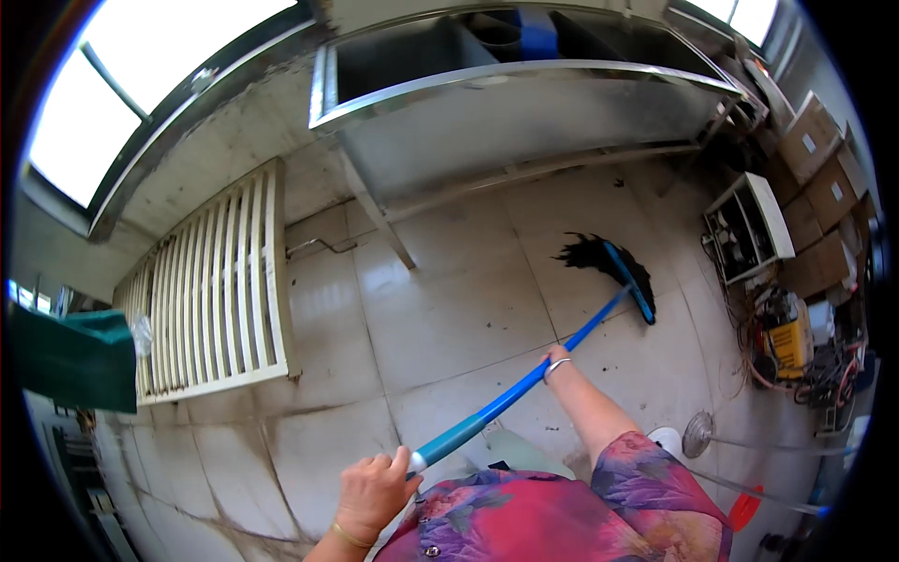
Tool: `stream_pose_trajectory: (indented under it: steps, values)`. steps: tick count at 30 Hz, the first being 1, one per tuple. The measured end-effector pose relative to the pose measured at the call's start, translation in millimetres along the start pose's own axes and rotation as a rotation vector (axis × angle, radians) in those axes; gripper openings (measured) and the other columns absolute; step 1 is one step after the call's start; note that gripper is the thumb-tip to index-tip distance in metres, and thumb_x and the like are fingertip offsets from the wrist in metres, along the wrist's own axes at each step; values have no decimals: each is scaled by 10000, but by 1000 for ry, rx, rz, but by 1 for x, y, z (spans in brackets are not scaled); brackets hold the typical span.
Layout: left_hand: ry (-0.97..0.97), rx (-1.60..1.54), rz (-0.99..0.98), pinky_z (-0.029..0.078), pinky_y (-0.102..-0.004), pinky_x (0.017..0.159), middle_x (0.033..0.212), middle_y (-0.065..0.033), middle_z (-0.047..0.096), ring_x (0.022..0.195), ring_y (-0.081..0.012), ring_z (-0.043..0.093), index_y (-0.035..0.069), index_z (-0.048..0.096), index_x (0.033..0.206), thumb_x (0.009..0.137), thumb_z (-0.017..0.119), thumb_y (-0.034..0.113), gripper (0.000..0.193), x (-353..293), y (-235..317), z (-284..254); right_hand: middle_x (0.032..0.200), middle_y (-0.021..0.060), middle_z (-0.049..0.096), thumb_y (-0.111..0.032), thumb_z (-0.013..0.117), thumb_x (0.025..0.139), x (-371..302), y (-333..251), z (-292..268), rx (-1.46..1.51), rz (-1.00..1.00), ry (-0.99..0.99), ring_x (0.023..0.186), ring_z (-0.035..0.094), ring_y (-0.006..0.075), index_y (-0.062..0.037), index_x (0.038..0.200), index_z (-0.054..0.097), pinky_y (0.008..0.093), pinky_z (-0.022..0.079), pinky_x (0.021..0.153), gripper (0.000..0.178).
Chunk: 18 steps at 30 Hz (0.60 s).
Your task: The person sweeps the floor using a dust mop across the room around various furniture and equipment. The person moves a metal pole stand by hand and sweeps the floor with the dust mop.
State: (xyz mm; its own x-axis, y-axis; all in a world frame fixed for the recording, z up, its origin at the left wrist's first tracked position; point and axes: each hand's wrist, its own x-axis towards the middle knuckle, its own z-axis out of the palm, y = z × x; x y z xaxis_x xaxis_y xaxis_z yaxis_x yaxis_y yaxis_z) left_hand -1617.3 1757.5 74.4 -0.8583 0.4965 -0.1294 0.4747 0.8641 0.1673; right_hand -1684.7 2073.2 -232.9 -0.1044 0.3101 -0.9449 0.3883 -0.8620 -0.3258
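Note:
A mop [510, 393] with a long blue handle slants across the middle, from near my body out to the right. At its far end a blue bar carries ragged black strands [599, 258], spread on the tiled floor. My left hand [375, 487] is closed on the white-tipped top end of the handle, close to my body. Further down the shaft, my right hand [556, 358] is wrapped round the blue tube, its arm stretched forward. The right fingers are partly hidden behind the wrist.
A steel sink unit [524, 126] on legs stands at the far side. To the left is a cream slatted radiator [211, 290], with a green cloth [75, 361] in front. Cardboard boxes [815, 201], an open white cabinet [749, 229] and a yellow machine [787, 337] line the right.

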Motion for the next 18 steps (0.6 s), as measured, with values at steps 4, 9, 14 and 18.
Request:
stream_pose_trajectory:
  steps: [4, 9, 14, 18]
  values:
    - [11, 30, -122, 364, -299, 385, 501, -24, 447, 457, -191, 484, 116, 470, 652, 554, 645, 290, 265, -24, -11, -29, 442, 9, 320, -81, 385, 669, -35, 9, 20, 72, 106, 25, 323, 329, 109, -95, 651, 310, 204, 313, 315, 78]
    - [84, 60, -228, 347, -316, 380, 485, -37, 434, 437, -211, 466, 116, 448, 597, 543, 647, 282, 265, -93, -32, -58, 466, 10, 311, -72, 390, 677, -92, 83, 53, -92, 144, -142, 329, 325, 108, -95, 673, 320, 201, 303, 298, 74]
    - [87, 221, -564, 348, -328, 388, 439, -64, 437, 413, -230, 470, 86, 485, 573, 490, 669, 208, 236, -188, -2, -78, 475, 32, 354, -56, 419, 671, -146, 191, 80, -342, 154, -154, 343, 371, 135, -80, 693, 351, 238, 339, 312, 76]
    - [2, 97, -662, 387, -362, 412, 537, -82, 507, 461, -263, 497, 141, 565, 826, 633, 602, 298, 251, -237, 8, -67, 493, 55, 395, -52, 438, 671, -146, 248, 73, -574, 85, -208, 369, 419, 169, -53, 738, 384, 277, 372, 333, 86]
